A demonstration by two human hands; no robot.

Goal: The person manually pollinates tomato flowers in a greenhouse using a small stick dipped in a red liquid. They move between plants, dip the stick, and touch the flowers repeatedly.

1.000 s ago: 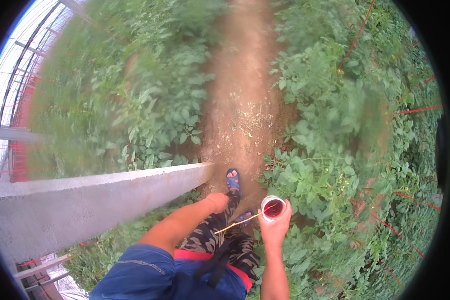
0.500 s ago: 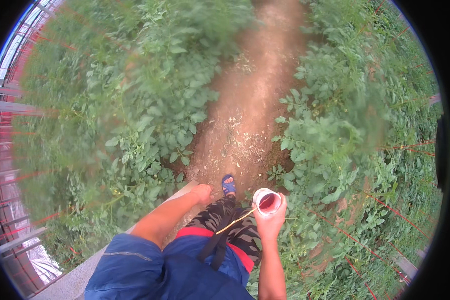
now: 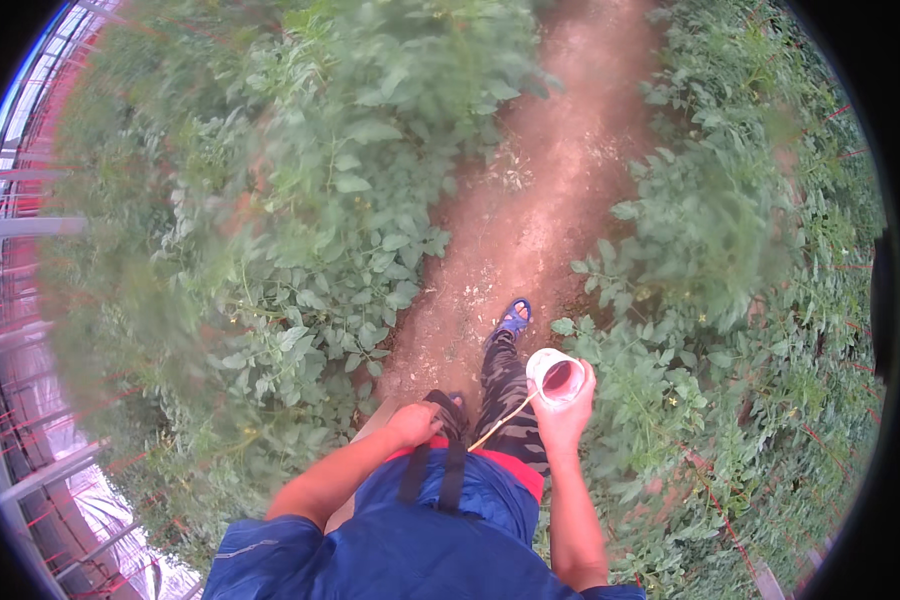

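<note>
My right hand [image 3: 567, 412] is wrapped round a small white cup [image 3: 548, 364], whose open mouth shows a dark reddish inside. A thin pale-yellow stick [image 3: 503, 422] slants from beside the cup down to the left, its lower end close to my waist. Whether its upper end is pinched by my fingers or rests against the cup is hidden. My left hand [image 3: 416, 425] hangs in front of my left thigh, near a dark strap [image 3: 417, 476]. Its fingers are curled into a loose fist, and no object shows in it.
A brown dirt path [image 3: 530, 210] runs ahead between leafy green plants on the left [image 3: 370, 180] and on the right [image 3: 660, 270]. Red strings [image 3: 725, 525] rise among the right plants. Grey metal bars [image 3: 30, 228] stand at the far left. My sandalled foot [image 3: 515, 317] is on the path.
My right foot has come forward in a step, and the left is now mostly hidden. The cup has shifted slightly right and up. My left hand has swung back closer to my waist.
</note>
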